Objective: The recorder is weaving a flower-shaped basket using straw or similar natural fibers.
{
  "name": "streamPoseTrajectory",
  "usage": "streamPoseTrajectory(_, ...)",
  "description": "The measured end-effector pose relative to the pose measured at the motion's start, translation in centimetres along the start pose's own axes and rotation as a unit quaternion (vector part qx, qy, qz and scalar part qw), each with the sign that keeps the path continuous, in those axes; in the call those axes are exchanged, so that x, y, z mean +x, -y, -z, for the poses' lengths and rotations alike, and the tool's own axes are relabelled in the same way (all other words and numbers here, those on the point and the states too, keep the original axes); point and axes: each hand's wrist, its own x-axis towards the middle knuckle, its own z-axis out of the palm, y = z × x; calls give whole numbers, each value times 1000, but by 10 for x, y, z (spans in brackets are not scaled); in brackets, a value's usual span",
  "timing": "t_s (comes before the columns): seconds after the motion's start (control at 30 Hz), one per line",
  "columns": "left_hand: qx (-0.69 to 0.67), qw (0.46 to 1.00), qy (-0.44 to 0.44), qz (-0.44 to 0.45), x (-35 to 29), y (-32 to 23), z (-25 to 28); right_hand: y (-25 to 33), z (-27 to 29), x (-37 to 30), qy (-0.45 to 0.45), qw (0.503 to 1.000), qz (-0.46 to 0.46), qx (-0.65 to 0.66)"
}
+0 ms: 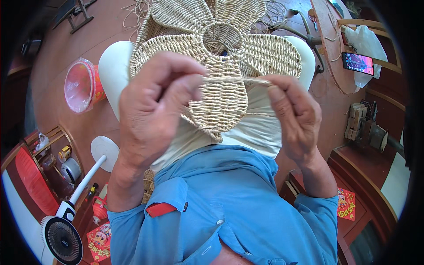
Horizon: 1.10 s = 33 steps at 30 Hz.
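Note:
A woven straw piece with several petal-like flaps round an open centre rests on my lap. Above its nearest petal, a thin twisted straw cord runs across between my hands. My left hand is closed, thumb against forefinger, at the cord's left end; it is slightly blurred. At the right, my right hand pinches the cord between thumb and finger. A second strand stretches from the petal's edge toward my right palm. My left hand covers part of the left petal.
A red bin with a plastic liner stands on the floor at left, near a white pedestal fan. Loose cord lies beyond the woven piece. At right, a lit phone sits by a white plastic bag.

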Motion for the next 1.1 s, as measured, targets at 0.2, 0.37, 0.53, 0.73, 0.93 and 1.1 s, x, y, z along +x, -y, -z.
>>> streamPoseTrajectory(0.2,246,965,37,-79,-36,26,1,1,24,-18,-77,994,-77,-18)
streamPoseTrajectory(0.37,380,909,61,-161,-59,43,-16,-5,21,-35,-52,995,-47,-67)
streamPoseTrajectory(0.53,431,885,65,-163,-66,40,-17,-11,17,-36,-43,993,-11,-105)
streamPoseTrajectory(0.73,464,864,107,-165,-66,34,-13,-15,14,-39,-42,994,-26,-99)
streamPoseTrajectory(0.93,494,841,126,-182,-67,38,-14,-20,14,-40,-51,994,-6,-98)
streamPoseTrajectory(1.1,495,835,135,-197,-69,47,-12,-23,14,-41,-46,992,29,-111)
